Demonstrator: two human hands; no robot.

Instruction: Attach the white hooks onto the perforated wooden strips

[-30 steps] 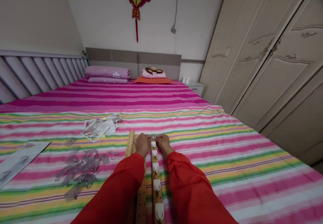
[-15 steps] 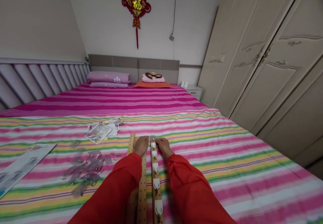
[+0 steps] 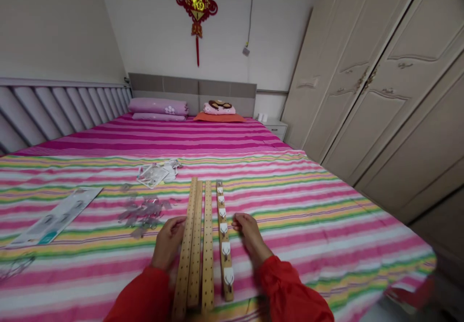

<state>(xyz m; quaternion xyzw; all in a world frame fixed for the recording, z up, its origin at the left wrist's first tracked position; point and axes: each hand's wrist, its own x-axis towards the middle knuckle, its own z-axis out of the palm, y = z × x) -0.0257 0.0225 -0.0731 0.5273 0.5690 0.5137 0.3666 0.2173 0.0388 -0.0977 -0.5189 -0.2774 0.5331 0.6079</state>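
Note:
A narrow wooden strip lies lengthwise on the striped bed cover, with a row of white adhesive hooks along it and a clear-backed metal hook at its far end. My right hand is just right of this strip, fingers loosely bent, with nothing visible in them. To the left lie a perforated wooden strip and two more, close together: an inner strip and an outer strip. My left hand rests at the outer strip's left edge, fingers bent and fingertips seeming to touch it.
Loose clear hooks lie in a heap to the left. Beyond them is a pile of clear and white packaging. A hook card lies farther left. Pillows are at the headboard; a wardrobe stands on the right.
Both hands have drawn back toward me and apart from the far end of the hook strip. My left hand has moved left, outside the perforated strips. The view has shifted, showing the strips more fully.

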